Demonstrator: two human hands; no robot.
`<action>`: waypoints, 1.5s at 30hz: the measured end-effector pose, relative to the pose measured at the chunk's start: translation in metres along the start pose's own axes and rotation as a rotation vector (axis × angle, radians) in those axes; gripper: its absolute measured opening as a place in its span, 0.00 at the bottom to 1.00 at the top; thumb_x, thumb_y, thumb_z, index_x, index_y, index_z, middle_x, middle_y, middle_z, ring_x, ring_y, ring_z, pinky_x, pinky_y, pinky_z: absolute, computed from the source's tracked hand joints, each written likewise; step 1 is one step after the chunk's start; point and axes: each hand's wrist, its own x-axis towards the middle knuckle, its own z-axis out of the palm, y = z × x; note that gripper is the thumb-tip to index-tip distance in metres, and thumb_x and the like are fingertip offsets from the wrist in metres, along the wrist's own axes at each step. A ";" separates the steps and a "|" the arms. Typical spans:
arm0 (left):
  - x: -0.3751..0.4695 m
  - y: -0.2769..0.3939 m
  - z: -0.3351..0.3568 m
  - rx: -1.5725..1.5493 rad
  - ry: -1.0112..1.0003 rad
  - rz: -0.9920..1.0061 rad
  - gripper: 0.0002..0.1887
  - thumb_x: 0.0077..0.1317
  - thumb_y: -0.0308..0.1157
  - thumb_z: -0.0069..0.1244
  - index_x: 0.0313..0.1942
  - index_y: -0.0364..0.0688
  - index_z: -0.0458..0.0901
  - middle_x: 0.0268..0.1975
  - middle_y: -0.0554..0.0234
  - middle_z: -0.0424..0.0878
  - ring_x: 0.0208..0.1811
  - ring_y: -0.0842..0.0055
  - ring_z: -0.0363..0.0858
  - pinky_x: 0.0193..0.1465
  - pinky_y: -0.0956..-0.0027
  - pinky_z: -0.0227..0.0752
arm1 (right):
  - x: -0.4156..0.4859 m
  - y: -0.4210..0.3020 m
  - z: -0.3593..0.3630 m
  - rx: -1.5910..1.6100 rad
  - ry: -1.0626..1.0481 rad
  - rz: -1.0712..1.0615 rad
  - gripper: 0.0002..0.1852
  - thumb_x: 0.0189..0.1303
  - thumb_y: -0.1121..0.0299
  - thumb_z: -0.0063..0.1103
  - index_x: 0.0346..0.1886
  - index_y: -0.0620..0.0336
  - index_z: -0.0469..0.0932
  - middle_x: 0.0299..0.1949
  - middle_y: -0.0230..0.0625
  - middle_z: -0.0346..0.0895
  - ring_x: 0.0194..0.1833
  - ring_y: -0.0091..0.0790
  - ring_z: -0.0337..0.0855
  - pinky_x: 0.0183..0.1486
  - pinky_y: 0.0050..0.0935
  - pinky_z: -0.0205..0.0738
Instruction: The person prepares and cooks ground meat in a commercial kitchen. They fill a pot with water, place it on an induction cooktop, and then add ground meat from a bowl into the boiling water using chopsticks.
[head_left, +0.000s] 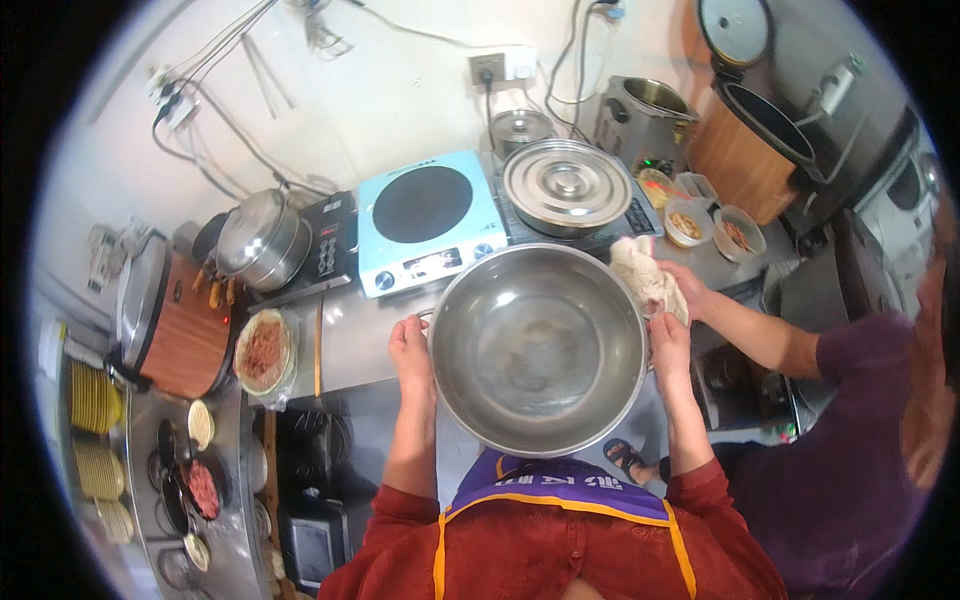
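Note:
A wide, deep stainless steel pan (536, 360) is held level in front of my apron, with nothing in it but some stains and reflections on its bottom. My left hand (411, 345) grips the loop handle at its left side. On the opposite side my right hand (669, 341) is closed around the other handle. Just beyond that hand, a co-worker's hand (684, 289) holds a crumpled cream cloth (646, 274) near the pan's rim. Behind the pan lies a light blue induction cooker (431, 217) with a bare black plate.
A lidded steel pot (568, 184) sits on a black cooker to the right. Small tubs of food (739, 232) stand by an open wood-patterned rice cooker (742, 150). Leftward are a steamer pot (262, 236), a bowl of minced food (264, 351) and another rice cooker (184, 322). A co-worker (832, 450) stands close at right.

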 end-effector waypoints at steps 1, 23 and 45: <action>0.003 0.004 -0.005 0.006 0.022 -0.008 0.12 0.66 0.39 0.44 0.29 0.42 0.74 0.20 0.80 0.59 0.21 0.89 0.54 0.23 0.79 0.47 | 0.008 0.003 0.007 -0.001 -0.027 0.039 0.12 0.62 0.68 0.47 0.29 0.65 0.76 0.23 0.31 0.73 0.27 0.21 0.70 0.31 0.25 0.68; 0.224 0.026 -0.109 0.030 0.154 0.129 0.14 0.71 0.40 0.42 0.29 0.42 0.74 0.23 0.77 0.67 0.24 0.89 0.62 0.27 0.81 0.57 | 0.114 0.013 0.282 -0.120 -0.052 -0.200 0.15 0.66 0.64 0.46 0.27 0.62 0.74 0.19 0.26 0.67 0.21 0.18 0.64 0.22 0.22 0.58; 0.255 0.010 -0.198 0.090 0.338 0.008 0.17 0.73 0.43 0.37 0.32 0.40 0.72 0.28 0.70 0.72 0.29 0.81 0.70 0.35 0.76 0.68 | 0.120 -0.080 0.377 0.015 -0.449 -0.052 0.16 0.65 0.59 0.45 0.33 0.64 0.72 0.23 0.48 0.77 0.27 0.46 0.81 0.31 0.41 0.71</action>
